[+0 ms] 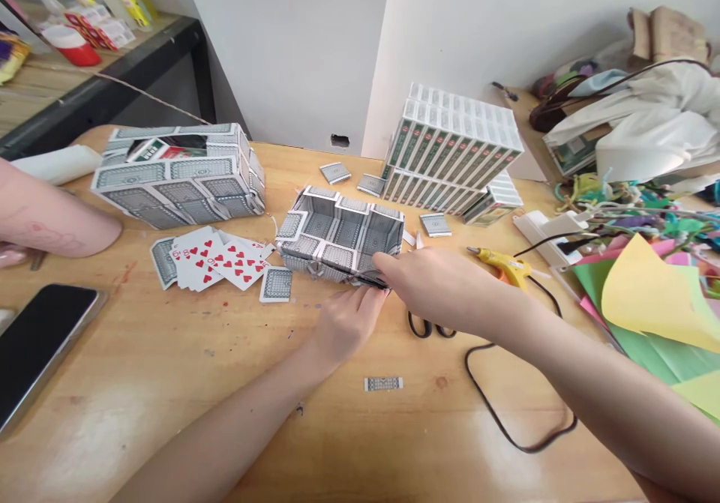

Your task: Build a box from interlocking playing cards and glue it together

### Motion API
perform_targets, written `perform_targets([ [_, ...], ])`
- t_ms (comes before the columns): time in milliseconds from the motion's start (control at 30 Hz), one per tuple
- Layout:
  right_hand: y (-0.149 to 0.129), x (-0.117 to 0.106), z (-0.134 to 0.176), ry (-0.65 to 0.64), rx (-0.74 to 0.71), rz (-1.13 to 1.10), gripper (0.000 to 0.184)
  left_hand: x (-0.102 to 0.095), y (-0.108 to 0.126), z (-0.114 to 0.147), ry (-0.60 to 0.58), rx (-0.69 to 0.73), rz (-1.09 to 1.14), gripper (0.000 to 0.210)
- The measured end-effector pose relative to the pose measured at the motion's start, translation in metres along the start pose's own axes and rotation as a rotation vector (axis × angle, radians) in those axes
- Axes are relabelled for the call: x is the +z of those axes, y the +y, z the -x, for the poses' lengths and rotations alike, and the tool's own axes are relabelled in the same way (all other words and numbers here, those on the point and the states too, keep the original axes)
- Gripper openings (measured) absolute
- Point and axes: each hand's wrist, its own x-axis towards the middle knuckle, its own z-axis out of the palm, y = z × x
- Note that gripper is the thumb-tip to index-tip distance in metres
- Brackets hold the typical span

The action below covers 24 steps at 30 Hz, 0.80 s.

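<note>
An open box made of playing cards (337, 226) sits mid-table, its patterned card backs showing inside and out. My left hand (349, 319) is closed at the near right corner, its fingertips pressed against the box's lower front edge. From the right, my right hand (413, 274) pinches the rim at that same corner. Whatever lies between the fingertips there is partly hidden. Black scissors handles (430, 328) show below my right wrist. A yellow glue gun (500, 265) lies just beyond my right forearm. One small card strip (383, 384) lies nearer to me.
A larger card-covered box (180, 181) stands at left behind fanned playing cards (217, 259). Stacked card packs (450, 151) rise at the back. A phone (45, 345) and another person's arm (56, 211) are at left. A black cord (489, 413), power strip (545, 237) and coloured paper (658, 300) occupy the right.
</note>
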Motion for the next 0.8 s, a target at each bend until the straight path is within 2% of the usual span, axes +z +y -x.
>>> perform_targets([
  [167, -0.006, -0.015, -0.01, -0.004, -0.046, -0.022, 0.017, -0.002, 0.001, -0.002, 0.008, -0.003, 0.004, 0.011],
  [300, -0.005, -0.017, -0.015, -0.012, -0.052, -0.023, 0.016, -0.002, 0.001, -0.001, 0.006, -0.01, 0.015, 0.008],
  [500, 0.0, -0.02, -0.014, -0.097, -0.065, 0.03, 0.016, 0.0, 0.0, -0.002, 0.021, -0.005, 0.014, 0.004],
  [633, 0.004, -0.021, -0.009, -0.155, -0.062, 0.059, 0.021, 0.003, 0.0, -0.002, 0.04, -0.001, 0.016, 0.013],
  [800, 0.004, -0.019, -0.008, -0.149, -0.051, 0.102, 0.02, 0.005, 0.0, -0.001, 0.038, 0.004, -0.003, 0.018],
])
